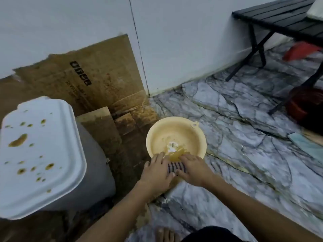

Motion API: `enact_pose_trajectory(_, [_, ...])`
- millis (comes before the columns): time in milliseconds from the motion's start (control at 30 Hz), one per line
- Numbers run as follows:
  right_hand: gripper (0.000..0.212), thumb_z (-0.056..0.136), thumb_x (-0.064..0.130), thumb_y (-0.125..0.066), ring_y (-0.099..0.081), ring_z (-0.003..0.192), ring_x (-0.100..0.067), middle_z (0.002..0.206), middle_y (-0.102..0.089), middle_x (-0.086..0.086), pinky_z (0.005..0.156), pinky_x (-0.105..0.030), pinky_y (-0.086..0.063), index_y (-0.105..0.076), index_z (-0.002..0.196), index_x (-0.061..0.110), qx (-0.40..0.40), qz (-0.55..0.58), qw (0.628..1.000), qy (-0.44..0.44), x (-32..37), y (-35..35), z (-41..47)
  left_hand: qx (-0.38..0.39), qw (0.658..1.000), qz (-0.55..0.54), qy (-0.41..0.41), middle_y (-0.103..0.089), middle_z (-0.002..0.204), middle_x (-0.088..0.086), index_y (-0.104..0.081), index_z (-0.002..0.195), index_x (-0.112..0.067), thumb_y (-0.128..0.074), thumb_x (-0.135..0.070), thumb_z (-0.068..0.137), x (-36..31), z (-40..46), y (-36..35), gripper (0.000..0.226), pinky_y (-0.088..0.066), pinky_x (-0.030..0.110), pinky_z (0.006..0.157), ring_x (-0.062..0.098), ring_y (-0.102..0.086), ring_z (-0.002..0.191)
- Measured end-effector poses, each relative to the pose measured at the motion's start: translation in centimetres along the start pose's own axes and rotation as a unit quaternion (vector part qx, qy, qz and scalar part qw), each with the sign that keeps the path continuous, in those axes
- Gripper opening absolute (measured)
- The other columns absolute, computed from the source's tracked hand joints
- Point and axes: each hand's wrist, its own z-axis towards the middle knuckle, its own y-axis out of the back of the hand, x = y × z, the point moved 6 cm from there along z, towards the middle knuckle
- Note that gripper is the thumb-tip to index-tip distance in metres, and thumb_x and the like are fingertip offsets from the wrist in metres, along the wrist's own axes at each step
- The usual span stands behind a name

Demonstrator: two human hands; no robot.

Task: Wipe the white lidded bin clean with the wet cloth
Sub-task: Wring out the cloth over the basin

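Striped cloth (175,167) | pinched by both hands (158,169) (193,167) | over basin (197,135) (bin (40,154) spotted)

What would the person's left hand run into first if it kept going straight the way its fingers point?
Probably the right hand: the left hand points rightward across the striped cloth both hold at the basin rim, fingertips already nearly touching it.

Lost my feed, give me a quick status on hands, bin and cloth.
Left hand and right hand both gripping striped cloth over yellow basin. White bin lid still spotted brown, untouched. Nothing between basin and bin.
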Motion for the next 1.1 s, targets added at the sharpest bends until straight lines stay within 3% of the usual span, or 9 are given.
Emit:
enact_pose_trajectory(200, [0.061,0.091,0.056,-0.032,-0.052,0.123,-0.024,0.132,-0.056,-0.004,0.103,-0.04,-0.038,-0.051,0.132,0.016,-0.012,-0.017,1.0,0.022,-1.1,-3.6,1.2,0.041,0.997,0.057,-0.018,-0.012,0.171,-0.001,-0.017,0.163,-0.016,-0.033,-0.044,0.108,1.0,2.9,-3.6,0.064,-0.023,0.052,0.121,0.02,-0.008,0.157])
enact_pose_trajectory(333, [0.067,0.088,0.056,-0.024,-0.057,0.117,-0.027,0.125,-0.063,-0.006,0.101,-0.045,-0.042,-0.057,0.128,0.014,-0.019,-0.041,0.998,0.035,-1.2,-4.5,1.3,0.009,0.995,0.088,-0.04,-0.02,0.169,-0.001,-0.023,0.162,-0.017,-0.033,-0.039,0.11,1.6,3.2,-4.3,0.057,-0.028,0.047,0.12,0.02,-0.011,0.157])
enact_pose_trajectory(467, [0.05,0.093,0.047,-0.034,-0.064,0.101,-0.026,0.109,-0.069,-0.004,0.089,-0.041,-0.051,-0.064,0.116,0.014,-0.052,-0.031,0.997,0.04,-1.3,-4.8,1.3,-0.037,0.994,0.087,-0.057,-0.032,0.165,-0.002,-0.032,0.159,-0.018,-0.037,-0.031,0.11,1.7,3.4,-4.4,0.051,-0.031,0.04,0.118,0.019,-0.018,0.156])
enact_pose_trajectory(600, [0.016,0.087,0.018,-0.066,-0.066,0.084,-0.028,0.091,-0.07,-0.003,0.073,-0.038,-0.054,-0.068,0.102,0.013,-0.107,-0.022,0.993,0.044,-1.3,-4.5,1.2,-0.065,0.994,0.055,-0.067,-0.038,0.163,-0.001,-0.038,0.157,-0.015,-0.039,-0.014,0.109,1.4,3.2,-4.3,0.048,-0.033,0.035,0.12,0.02,-0.021,0.155])
enact_pose_trajectory(733, [0.009,0.085,0.013,-0.069,-0.062,0.075,-0.027,0.081,-0.065,-0.003,0.064,-0.036,-0.052,-0.065,0.093,0.013,-0.15,-0.026,0.987,0.05,0.1,-2.8,0.7,-0.102,0.993,0.007,-0.062,-0.044,0.159,0.001,-0.043,0.154,-0.014,-0.041,-0.012,0.109,1.4,2.2,-3.2,0.045,-0.033,0.034,0.121,0.019,-0.025,0.154])
enact_pose_trajectory(867, [0.019,0.077,0.008,-0.078,-0.06,0.065,-0.024,0.075,-0.062,-0.002,0.055,-0.03,-0.046,-0.063,0.087,0.013,-0.186,-0.022,0.98,0.06,2.7,0.5,-0.4,-0.166,0.984,-0.016,-0.061,-0.049,0.156,0.004,-0.048,0.151,-0.011,-0.042,-0.013,0.108,1.5,-0.7,0.0,0.044,-0.032,0.034,0.121,0.02,-0.032,0.151])
enact_pose_trajectory(967, [0.01,0.09,0.022,-0.064,-0.062,0.07,-0.024,0.08,-0.065,-0.003,0.057,-0.032,-0.05,-0.065,0.094,0.013,-0.221,-0.011,0.971,0.091,5.8,4.1,-1.3,-0.232,0.97,-0.029,-0.066,-0.064,0.139,0.009,-0.064,0.135,-0.008,-0.051,-0.013,0.102,2.2,-4.0,4.0,0.036,-0.043,0.038,0.115,0.026,-0.05,0.141])
enact_pose_trajectory(1033, [0.025,0.097,0.033,-0.046,-0.062,0.076,-0.023,0.087,-0.066,-0.002,0.061,-0.033,-0.051,-0.064,0.099,0.015,-0.228,0.009,0.968,0.105,8.3,6.7,-1.8,-0.297,0.951,-0.03,-0.082,-0.071,0.126,0.01,-0.072,0.121,-0.007,-0.054,-0.016,0.097,2.6,-6.9,7.1,0.031,-0.049,0.038,0.108,0.028,-0.061,0.129])
enact_pose_trajectory(1100, [0.03,0.099,0.037,-0.041,-0.061,0.088,-0.02,0.099,-0.066,0.0,0.07,-0.032,-0.051,-0.063,0.109,0.018,-0.219,0.043,0.967,0.121,11.1,9.3,-2.3,-0.355,0.93,-0.026,-0.096,-0.074,0.119,0.009,-0.074,0.115,-0.006,-0.057,-0.016,0.094,3.1,-9.9,10.2,0.028,-0.049,0.035,0.105,0.026,-0.066,0.121])
